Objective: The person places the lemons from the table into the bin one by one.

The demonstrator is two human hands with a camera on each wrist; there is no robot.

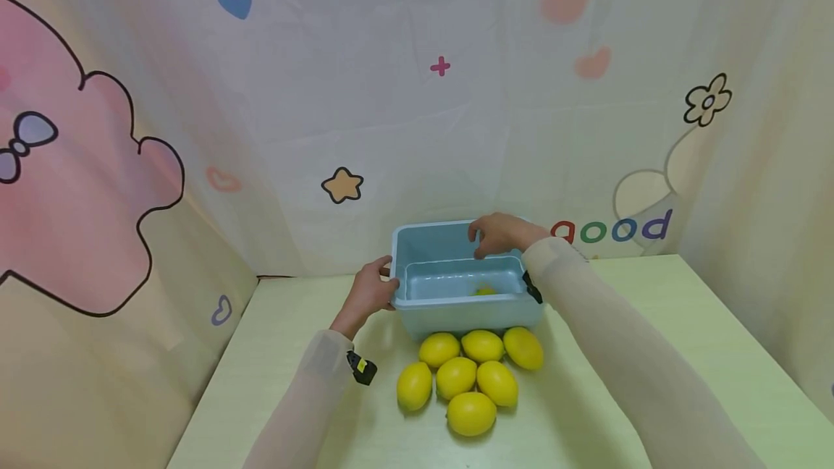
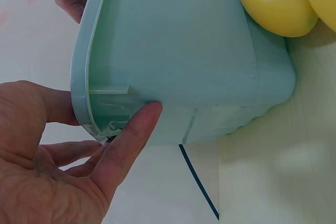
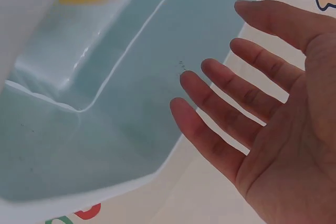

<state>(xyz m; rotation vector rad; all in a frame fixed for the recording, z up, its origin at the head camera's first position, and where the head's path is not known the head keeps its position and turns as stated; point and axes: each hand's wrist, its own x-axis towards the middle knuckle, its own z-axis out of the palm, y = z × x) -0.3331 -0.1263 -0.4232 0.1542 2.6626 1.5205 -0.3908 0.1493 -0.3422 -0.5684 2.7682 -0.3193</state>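
Observation:
A light blue plastic bin [image 1: 465, 317] stands upright on the table, with one lemon [image 1: 485, 292] partly visible inside on its floor. My left hand [image 1: 366, 289] holds the bin's left end; in the left wrist view its fingers and thumb spread around the rim corner, the rim between them. Over the bin's far right part hovers my right hand [image 1: 502, 232], holding nothing. The right wrist view shows that hand's fingers [image 3: 215, 145] spread and slightly bent above the bin's inside. Several yellow lemons [image 1: 457, 378] lie in a cluster touching or close to the bin's front.
The pale table [image 1: 606, 368] carries the bin near its back edge. Behind it hangs a printed curtain [image 1: 391, 107] with hearts, a star and the word "good". Black wrist cameras [image 1: 362, 368] sit on both sleeves.

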